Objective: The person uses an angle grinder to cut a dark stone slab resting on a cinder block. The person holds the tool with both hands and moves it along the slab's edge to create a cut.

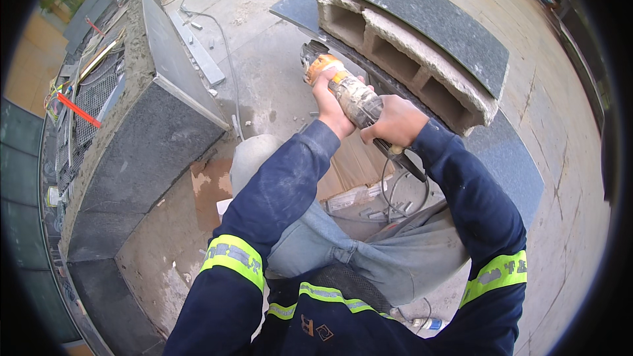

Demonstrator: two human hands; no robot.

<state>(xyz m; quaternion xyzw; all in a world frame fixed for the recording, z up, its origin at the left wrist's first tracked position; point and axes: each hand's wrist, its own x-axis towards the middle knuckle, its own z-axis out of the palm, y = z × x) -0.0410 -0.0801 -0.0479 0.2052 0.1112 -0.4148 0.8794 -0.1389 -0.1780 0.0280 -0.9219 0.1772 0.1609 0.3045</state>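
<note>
An angle grinder [355, 97] with an orange head and a worn, dust-coated body is held out in front of me. My left hand [334, 107] is wrapped round its front part, just behind the orange head. Farther back, my right hand [399, 121] grips the rear of the body, where the cable comes out. The grinder's head and dark guard point away to the far left, close to the edge of a dark grey stone slab [293, 10]. Whether its disc is turning cannot be made out.
A hollow concrete block [395, 56] lies between that lower slab and an upper grey slab [422, 23]. At left stands a low wall faced with dark stone [142, 151]. A cable [231, 59] trails over the ground, and cardboard [356, 161] lies under my arms.
</note>
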